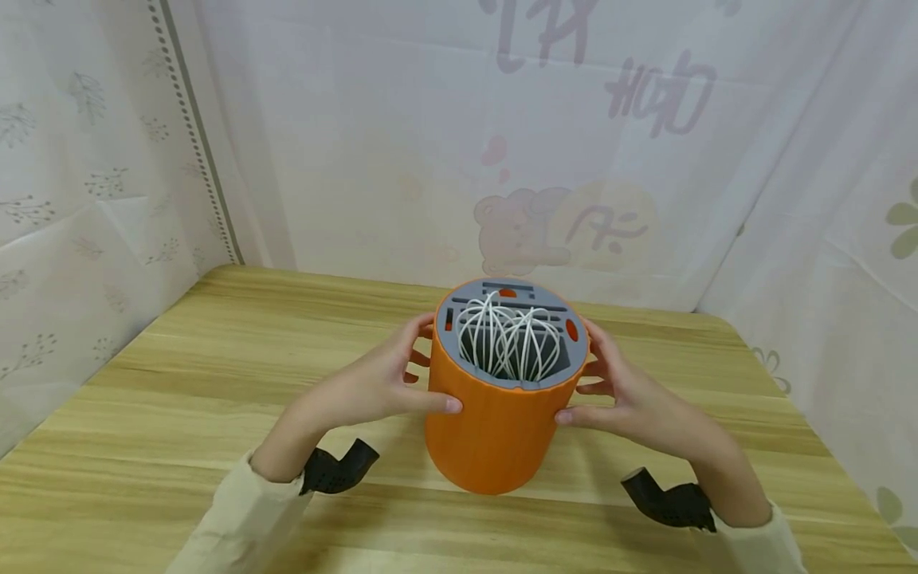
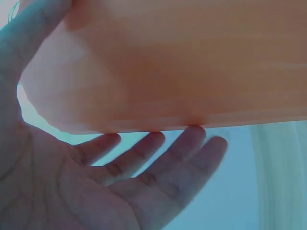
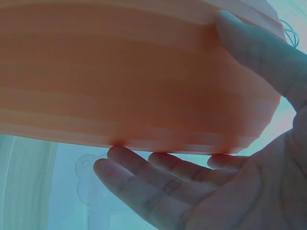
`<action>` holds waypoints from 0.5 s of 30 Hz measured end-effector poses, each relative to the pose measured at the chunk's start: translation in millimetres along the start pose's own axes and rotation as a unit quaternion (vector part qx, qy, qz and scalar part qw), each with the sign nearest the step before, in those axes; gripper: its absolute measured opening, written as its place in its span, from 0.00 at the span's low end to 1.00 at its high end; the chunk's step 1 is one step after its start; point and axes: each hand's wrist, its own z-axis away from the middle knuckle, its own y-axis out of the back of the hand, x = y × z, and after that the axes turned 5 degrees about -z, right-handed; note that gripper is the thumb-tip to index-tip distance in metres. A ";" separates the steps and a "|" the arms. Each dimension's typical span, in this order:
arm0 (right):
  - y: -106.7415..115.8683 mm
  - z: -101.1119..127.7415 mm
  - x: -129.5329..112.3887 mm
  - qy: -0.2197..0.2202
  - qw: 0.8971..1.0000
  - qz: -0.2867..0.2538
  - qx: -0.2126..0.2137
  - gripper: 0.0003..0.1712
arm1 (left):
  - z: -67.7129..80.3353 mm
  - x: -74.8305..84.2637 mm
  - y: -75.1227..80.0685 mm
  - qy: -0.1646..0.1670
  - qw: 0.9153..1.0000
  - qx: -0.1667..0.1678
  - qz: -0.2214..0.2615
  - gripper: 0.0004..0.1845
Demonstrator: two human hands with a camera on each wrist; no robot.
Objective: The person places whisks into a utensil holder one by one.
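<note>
An orange utensil holder (image 1: 495,438), round and tall, stands between both hands in the head view. Its grey slotted top (image 1: 548,291) has narrow slots, and two whisks (image 1: 491,339) rise from its large front opening, white wire loops upward and handles hidden inside. My left hand (image 1: 398,379) grips the holder's left side, thumb across the front and fingers around behind. From the right, my right hand (image 1: 620,395) grips it the same way. Both wrist views show fingertips (image 2: 194,132) and thumb (image 3: 235,33) against the smooth orange wall.
The holder is over a wooden table (image 1: 215,383) with light and dark grain. A printed white curtain (image 1: 373,159) hangs behind and along both sides. Black curved pieces (image 1: 337,466) sit on both wrists at the sleeve cuffs.
</note>
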 end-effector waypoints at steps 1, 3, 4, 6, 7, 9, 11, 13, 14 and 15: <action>-0.2 0.0 -0.4 -0.002 1.000 0.002 0.002 0.59 | 0.8 1.3 0.1 0.003 1.000 0.004 -0.005 0.51; -0.5 0.1 -1.1 -0.004 1.000 0.005 0.003 0.59 | 2.2 3.7 0.2 0.007 1.000 0.010 -0.013 0.51; -0.5 0.2 -1.3 -0.005 1.000 0.006 0.004 0.59 | 2.8 4.8 0.2 0.010 1.000 0.013 -0.016 0.51; -0.5 0.2 -1.3 -0.007 1.000 0.009 0.005 0.59 | 3.7 6.6 0.1 0.013 1.000 0.017 -0.019 0.51; -0.5 0.2 -1.2 -0.007 1.000 0.010 0.005 0.59 | 4.3 7.5 0.1 0.015 1.000 0.019 -0.021 0.51; -0.3 0.2 -0.9 -0.004 1.000 0.017 0.007 0.58 | 4.6 8.4 0.0 0.016 0.999 0.022 -0.023 0.50; 0.1 0.3 -0.7 0.001 1.000 0.023 0.011 0.58 | 4.5 9.0 -0.4 0.016 0.999 0.025 -0.025 0.50; 0.4 0.2 -0.5 0.007 0.999 0.029 0.015 0.58 | 3.6 9.2 -0.7 0.014 0.999 0.028 -0.025 0.50; 0.6 0.1 -0.4 0.009 0.999 0.030 0.016 0.59 | 3.1 8.9 -0.9 0.012 0.999 0.029 -0.025 0.50; 0.7 -0.2 -0.4 0.009 0.999 0.031 0.018 0.58 | 2.6 8.7 -1.1 0.012 0.999 0.030 -0.024 0.50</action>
